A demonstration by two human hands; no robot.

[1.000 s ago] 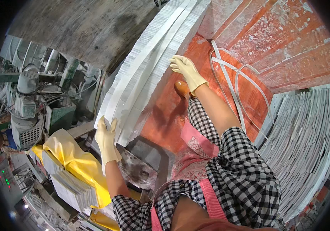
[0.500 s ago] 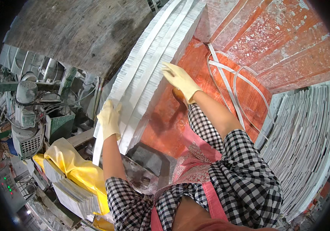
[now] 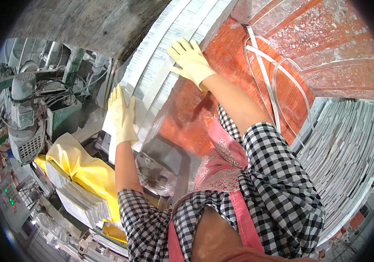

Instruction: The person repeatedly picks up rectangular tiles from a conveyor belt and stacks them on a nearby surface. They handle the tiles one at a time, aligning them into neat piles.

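A tall stack of thin white strips (image 3: pixel 163 61) slants up from the middle toward the far edge, with white straps (image 3: pixel 157 86) running along its face. My left hand (image 3: pixel 122 118), in a cream rubber glove, lies with fingers stretched out against the stack's near left end. My right hand (image 3: pixel 191 63), gloved alike, is spread flat over the stack's right side and the strap there. Neither hand has its fingers wrapped round anything. The gloves hide parts of the straps.
An orange board (image 3: pixel 230 52) lies right of the stack, with loose white strapping (image 3: pixel 263 78) looped on it. Another stack of pale strips (image 3: pixel 340 148) stands at the right. Left are dusty machinery (image 3: pixel 27 118) and a yellow sheet (image 3: pixel 80 163) beside pale slabs (image 3: pixel 80 198).
Both hands have moved farther up in the picture. My left fingers have straightened from a bend, and my right fingers have spread apart. The view has shifted slightly.
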